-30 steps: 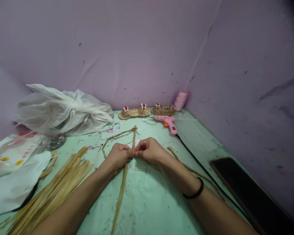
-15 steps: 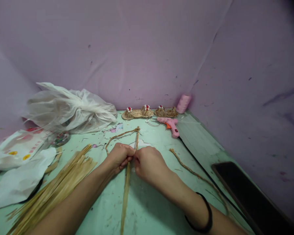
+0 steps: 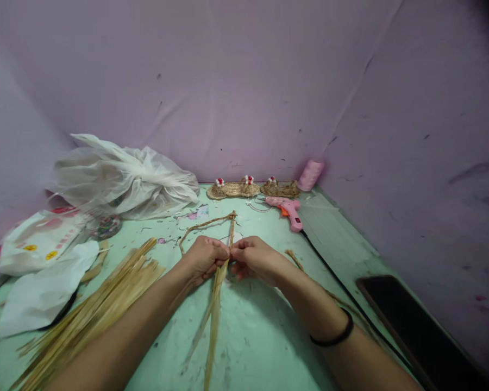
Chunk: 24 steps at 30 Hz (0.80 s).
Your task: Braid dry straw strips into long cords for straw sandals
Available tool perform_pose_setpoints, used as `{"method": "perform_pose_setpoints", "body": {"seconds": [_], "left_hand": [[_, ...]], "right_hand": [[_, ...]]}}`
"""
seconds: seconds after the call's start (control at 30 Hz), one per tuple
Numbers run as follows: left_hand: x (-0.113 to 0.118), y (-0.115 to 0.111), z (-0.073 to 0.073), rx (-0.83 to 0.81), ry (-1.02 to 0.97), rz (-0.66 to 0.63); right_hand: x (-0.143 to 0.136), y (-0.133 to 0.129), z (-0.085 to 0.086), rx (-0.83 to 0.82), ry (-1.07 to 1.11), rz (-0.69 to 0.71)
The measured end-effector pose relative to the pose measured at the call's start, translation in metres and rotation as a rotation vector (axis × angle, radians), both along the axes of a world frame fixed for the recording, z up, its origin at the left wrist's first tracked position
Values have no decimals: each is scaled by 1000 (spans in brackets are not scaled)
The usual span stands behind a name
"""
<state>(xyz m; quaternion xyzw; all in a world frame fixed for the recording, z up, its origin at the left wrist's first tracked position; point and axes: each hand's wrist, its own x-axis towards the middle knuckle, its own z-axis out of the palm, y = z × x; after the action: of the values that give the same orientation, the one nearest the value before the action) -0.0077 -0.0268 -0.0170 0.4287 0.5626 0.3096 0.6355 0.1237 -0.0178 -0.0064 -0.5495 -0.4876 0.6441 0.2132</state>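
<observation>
A twisted straw cord [image 3: 204,223] runs from a knot at the table's middle and loops down to the left, with a second length coming straight down between my hands. My left hand [image 3: 207,257] pinches the cord's lower end from the left. From the right, my right hand [image 3: 255,257] pinches it at the same spot, fingertips nearly touching the left ones. Below the fingers, loose flat straw strips [image 3: 214,326] hang toward me in two tails. A bundle of dry straw [image 3: 101,304] lies left of my left forearm.
A pink glue gun [image 3: 287,209] with a black cable lies behind on the right, near a pink thread spool [image 3: 311,175]. Woven straw pieces [image 3: 234,190] with beads sit by the wall. White plastic bags [image 3: 138,179] are at left, a dark phone [image 3: 407,315] at right.
My right hand has turned, showing more of its fingers. Two strip tails now show below my hands where one showed before. The whole view has shifted slightly.
</observation>
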Motion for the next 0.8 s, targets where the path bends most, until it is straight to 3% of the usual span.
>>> {"method": "perform_pose_setpoints", "body": {"seconds": [0.17, 0.37, 0.57, 0.8], "left_hand": [[1, 0, 2, 24, 93, -43], [-8, 2, 7, -50, 91, -255], [-7, 1, 13, -138, 131, -137], [2, -3, 19, -109, 115, -30]], "right_hand": [[-1, 3, -19, 160, -150, 8], [3, 6, -27, 225, -143, -1], [1, 5, -27, 189, -61, -36], [-1, 3, -23, 143, 40, -36]]}}
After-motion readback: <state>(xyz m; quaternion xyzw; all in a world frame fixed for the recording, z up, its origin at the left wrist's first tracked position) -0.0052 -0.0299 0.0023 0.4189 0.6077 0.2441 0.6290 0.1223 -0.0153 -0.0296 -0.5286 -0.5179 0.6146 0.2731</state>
